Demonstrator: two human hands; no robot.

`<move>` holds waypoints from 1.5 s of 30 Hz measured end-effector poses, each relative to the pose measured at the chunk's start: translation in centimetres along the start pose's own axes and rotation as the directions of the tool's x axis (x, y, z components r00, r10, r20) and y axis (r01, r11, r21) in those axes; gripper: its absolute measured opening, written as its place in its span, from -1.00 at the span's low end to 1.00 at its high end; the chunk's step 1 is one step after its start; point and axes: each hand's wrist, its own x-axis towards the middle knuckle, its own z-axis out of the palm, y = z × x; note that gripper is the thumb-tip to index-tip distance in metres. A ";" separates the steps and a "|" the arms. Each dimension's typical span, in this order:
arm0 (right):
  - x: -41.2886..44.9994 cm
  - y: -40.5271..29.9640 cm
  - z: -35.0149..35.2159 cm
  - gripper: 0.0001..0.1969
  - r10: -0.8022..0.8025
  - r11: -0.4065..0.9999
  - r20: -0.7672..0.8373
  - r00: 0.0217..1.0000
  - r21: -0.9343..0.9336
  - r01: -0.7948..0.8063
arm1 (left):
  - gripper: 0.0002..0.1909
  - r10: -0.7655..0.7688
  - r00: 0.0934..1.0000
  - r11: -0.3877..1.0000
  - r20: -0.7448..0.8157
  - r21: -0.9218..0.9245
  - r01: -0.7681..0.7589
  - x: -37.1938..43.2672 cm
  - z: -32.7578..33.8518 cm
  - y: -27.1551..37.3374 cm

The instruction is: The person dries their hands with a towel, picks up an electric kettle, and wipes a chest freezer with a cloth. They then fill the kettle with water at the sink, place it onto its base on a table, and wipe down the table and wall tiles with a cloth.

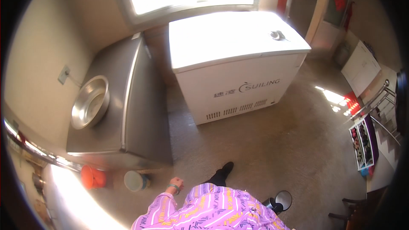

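Note:
My left hand (pixel 176 184), with a green bangle at the wrist, hangs beside my patterned purple garment (pixel 223 206). Its fingers look curled, but whether they are closed on anything cannot be told. My right hand is out of view. Near my right leg is a round metal-looking object (pixel 283 200), partly hidden by the garment. Before me stands a white chest freezer (pixel 236 86) with a small grey item (pixel 277 35) on its lid. On the left, a shiny metal basin (pixel 91 102) rests on a dark cabinet or appliance (pixel 110 140).
An orange bucket (pixel 92 177) and a lidded pail (pixel 135 180) stand on the floor by the dark cabinet. At right are a shoe rack (pixel 362 143), stairs with a metal railing (pixel 375 97) and a leaning white board (pixel 361 68). Dark wooden furniture stands at lower right.

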 end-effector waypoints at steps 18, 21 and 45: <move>4.0 -17.9 3.1 -0.89 0.087 0.990 -0.310 0.947 0.137 -0.046 | -0.82 0.648 0.690 0.614 0.323 0.315 -0.724 8.7 37.3 32.0; 7.5 -21.8 2.2 -0.89 0.100 0.987 -0.320 0.942 0.149 -0.054 | -0.85 0.802 0.393 0.345 0.450 0.188 -0.919 1.5 47.1 39.4; 39.8 -68.0 23.4 -0.79 -0.103 0.986 -0.159 0.982 -0.145 0.081 | -0.33 0.921 0.391 0.263 -0.006 0.749 -0.608 10.0 66.1 93.3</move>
